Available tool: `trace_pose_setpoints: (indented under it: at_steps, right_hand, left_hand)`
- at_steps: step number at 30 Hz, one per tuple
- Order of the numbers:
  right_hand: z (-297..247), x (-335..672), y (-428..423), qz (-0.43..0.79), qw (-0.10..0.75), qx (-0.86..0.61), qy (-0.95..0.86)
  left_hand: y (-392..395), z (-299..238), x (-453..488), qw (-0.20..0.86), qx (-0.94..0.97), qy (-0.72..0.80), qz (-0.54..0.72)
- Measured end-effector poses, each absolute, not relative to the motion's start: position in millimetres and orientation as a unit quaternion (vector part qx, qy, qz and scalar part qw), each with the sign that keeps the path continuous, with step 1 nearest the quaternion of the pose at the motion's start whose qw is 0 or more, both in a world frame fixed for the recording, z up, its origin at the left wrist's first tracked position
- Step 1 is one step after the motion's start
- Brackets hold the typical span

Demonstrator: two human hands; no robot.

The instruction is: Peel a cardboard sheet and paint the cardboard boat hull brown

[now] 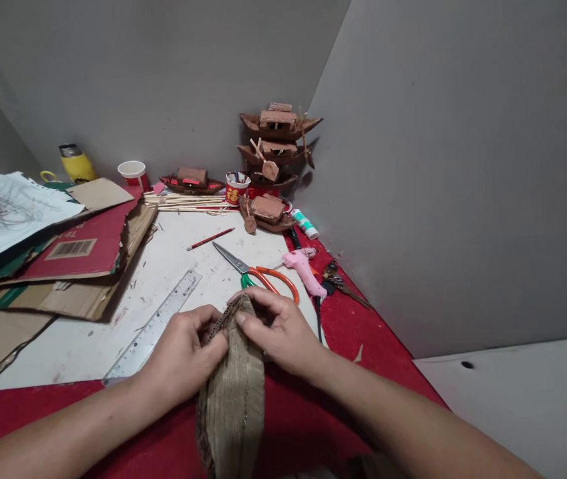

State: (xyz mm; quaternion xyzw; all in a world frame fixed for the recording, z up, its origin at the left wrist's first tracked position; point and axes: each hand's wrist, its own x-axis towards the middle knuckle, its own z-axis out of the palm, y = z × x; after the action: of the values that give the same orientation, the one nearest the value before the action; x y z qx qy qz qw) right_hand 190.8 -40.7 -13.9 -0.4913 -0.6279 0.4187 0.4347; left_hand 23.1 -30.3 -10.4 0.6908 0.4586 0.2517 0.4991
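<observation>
Both hands grip a long, narrow, boat-shaped piece of brown corrugated cardboard [237,392] near its far, pointed end. My left hand [183,349] pinches the left edge, thumb on the ribbed face. Across from it, my right hand [278,326] has its thumb and fingers closed on the tip at the right. The near end of the cardboard runs down to the frame's lower edge. Just beyond the hands lie scissors [236,258] with orange and green handles, partly hidden by my right hand. A clear ruler [156,326] lies left of my left hand.
Cardboard sheets [78,246] are piled at the left. Finished-looking model boats [278,126] are stacked in the corner. A pink glue gun [306,269], a pencil [211,239], wooden sticks [188,203], paper cups [133,171] and a yellow bottle [76,163] lie around. Grey walls enclose the table.
</observation>
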Motion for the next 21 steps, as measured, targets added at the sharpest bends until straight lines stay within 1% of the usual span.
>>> trace_pose_setpoints:
  at_steps: [3,10,14,17,21]
  right_hand:
    - [-18.3,191.4,-39.1,0.402,0.443,-0.491,-0.633]
    - [-15.7,192.5,-38.7,0.429,0.422,-0.508,-0.617]
    - [-12.4,194.5,-39.5,0.382,0.418,-0.513,-0.645]
    - [-13.4,195.3,-39.1,0.367,0.414,-0.509,-0.659]
    - [-12.9,194.1,-36.7,0.396,0.400,-0.497,-0.660]
  left_hand:
    - [-30.9,-14.5,23.6,0.485,0.704,0.456,0.247]
    - [-29.7,-14.4,22.3,0.460,0.719,0.462,0.242]
    - [-29.7,-15.7,22.0,0.445,0.728,0.463,0.242]
    - [-30.3,-17.3,22.9,0.458,0.721,0.460,0.243]
    - [-30.0,-13.7,24.3,0.514,0.682,0.461,0.241]
